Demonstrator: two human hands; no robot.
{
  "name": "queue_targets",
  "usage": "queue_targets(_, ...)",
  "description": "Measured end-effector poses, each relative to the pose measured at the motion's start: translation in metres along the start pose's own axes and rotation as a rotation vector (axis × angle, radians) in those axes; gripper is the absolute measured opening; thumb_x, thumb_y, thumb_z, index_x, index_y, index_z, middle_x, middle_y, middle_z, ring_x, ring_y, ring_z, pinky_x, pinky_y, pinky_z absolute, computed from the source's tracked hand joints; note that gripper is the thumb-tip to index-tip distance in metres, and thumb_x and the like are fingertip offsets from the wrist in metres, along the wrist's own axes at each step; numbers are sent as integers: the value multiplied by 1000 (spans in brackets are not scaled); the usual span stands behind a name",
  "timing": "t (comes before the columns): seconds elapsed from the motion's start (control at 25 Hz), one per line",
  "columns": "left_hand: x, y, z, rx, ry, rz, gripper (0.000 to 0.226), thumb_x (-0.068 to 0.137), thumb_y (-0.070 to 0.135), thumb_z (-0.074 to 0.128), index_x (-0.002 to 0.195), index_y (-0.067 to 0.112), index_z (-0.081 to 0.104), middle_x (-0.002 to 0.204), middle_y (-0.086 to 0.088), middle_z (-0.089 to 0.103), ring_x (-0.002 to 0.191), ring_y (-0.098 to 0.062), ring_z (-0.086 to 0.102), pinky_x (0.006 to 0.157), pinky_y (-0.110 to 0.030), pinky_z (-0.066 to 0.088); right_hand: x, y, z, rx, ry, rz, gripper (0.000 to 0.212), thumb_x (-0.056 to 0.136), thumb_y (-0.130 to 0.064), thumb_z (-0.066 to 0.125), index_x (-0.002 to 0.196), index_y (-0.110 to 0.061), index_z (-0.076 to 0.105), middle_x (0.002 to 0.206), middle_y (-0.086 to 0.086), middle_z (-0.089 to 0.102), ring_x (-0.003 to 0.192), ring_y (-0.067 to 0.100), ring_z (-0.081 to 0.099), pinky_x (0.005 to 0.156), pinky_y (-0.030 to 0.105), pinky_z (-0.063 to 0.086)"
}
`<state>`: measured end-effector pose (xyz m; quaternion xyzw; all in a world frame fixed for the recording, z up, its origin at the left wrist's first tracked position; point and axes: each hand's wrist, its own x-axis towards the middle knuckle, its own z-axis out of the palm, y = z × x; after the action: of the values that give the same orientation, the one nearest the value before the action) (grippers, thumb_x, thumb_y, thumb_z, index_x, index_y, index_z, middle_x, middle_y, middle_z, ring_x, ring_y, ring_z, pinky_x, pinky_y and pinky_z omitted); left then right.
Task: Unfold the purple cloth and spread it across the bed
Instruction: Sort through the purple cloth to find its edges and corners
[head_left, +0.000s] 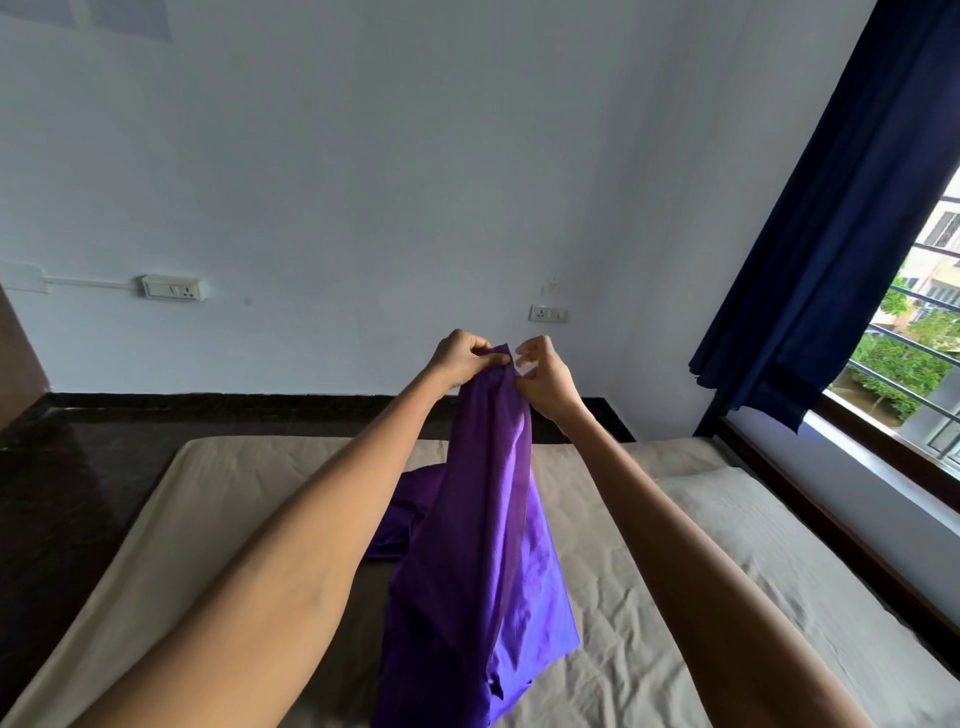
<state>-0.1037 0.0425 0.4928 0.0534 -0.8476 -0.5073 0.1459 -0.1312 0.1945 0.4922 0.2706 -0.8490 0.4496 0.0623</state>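
Purple cloth (483, 519), one, pinched aloft by left hand (464, 359) and right hand (543, 376).

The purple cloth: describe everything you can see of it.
The purple cloth is plain, smooth and slightly shiny, with no pattern visible. It is still partly folded, hanging in a long bunched drape from its top edge. The left hand pinches that edge, and the right hand is at the edge beside it with fingers curled. Its lower part lies crumpled on the beige bed, near the middle, spreading left and towards the camera.
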Motion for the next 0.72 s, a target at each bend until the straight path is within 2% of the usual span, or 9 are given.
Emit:
queue_targets(0.12, -3, 1, 10, -104, 143, 63, 28, 81, 30, 70, 63, 9, 62, 55, 2, 48, 57, -9, 39, 57, -27, 31, -2, 3, -2, -7, -11, -62, 25, 76, 9, 48, 90, -11, 55, 93, 3, 51, 79, 15, 52, 66, 9, 41)
queue_targets(0.16, -3, 2, 13, -158, 142, 78, 26, 81, 30, 70, 64, 11, 63, 56, 3, 50, 59, -8, 41, 58, -28, 32, -2, 4, -2, 56, -51, -7, 22, 79, 6, 47, 84, -14, 55, 91, 2, 53, 77, 15, 53, 69, 13, 43)
queue_targets(0.24, -4, 6, 17, -218, 112, 87, 20, 80, 29, 71, 66, 16, 66, 61, 4, 56, 63, -8, 46, 62, -27, 36, -5, -1, -6, 360, -105, 180, 17, 87, -6, 46, 79, -16, 56, 83, 3, 55, 75, 15, 52, 71, 27, 43)
queue_targets(0.32, -4, 9, 17, -238, 113, 83, 14, 80, 26, 72, 73, 14, 69, 63, 6, 58, 64, -6, 48, 62, -24, 37, -6, -5, -12, 589, -143, 280, 19, 91, -16, 44, 79, -18, 59, 79, -1, 58, 72, 13, 52, 66, 26, 42)
queue_targets(0.36, -3, 10, 17, -242, 124, 80, 13, 79, 25, 72, 77, 13, 71, 63, 8, 60, 63, -4, 48, 62, -23, 38, -6, -6, -15, 599, -172, 284, 19, 93, -21, 46, 82, -16, 62, 81, -1, 61, 74, 12, 54, 67, 26, 42)
queue_targets(0.44, -1, 13, 15, -244, 171, 80, 12, 78, 23, 73, 79, 11, 72, 59, 13, 60, 61, -3, 49, 61, -22, 39, -6, 1, -15, 475, -298, 246, 28, 91, -33, 56, 93, -7, 65, 89, 3, 64, 82, 15, 59, 74, 30, 46)
queue_targets(0.52, 2, 15, 10, -267, 266, 68, 15, 77, 23, 74, 80, 8, 72, 59, 9, 61, 62, -5, 48, 61, -23, 38, -13, 11, -8, 244, -443, 241, 34, 85, -36, 65, 88, -2, 63, 86, 8, 62, 79, 19, 58, 73, 34, 48)
queue_targets(0.64, 6, 9, -4, -252, 387, 23, 23, 78, 25, 74, 82, 3, 72, 71, -4, 61, 66, -9, 48, 60, -23, 37, -24, 27, 4, 103, -524, 277, 30, 86, -32, 65, 71, -11, 51, 72, 0, 50, 63, 11, 47, 55, 20, 41)
queue_targets(0.72, 6, -1, -16, -231, 463, -5, 26, 78, 27, 73, 81, 1, 71, 70, -3, 58, 61, -8, 45, 57, -22, 35, -26, 37, 4, 147, -566, 286, 22, 87, -29, 64, 75, -13, 55, 73, -3, 50, 65, 7, 48, 59, 17, 43)
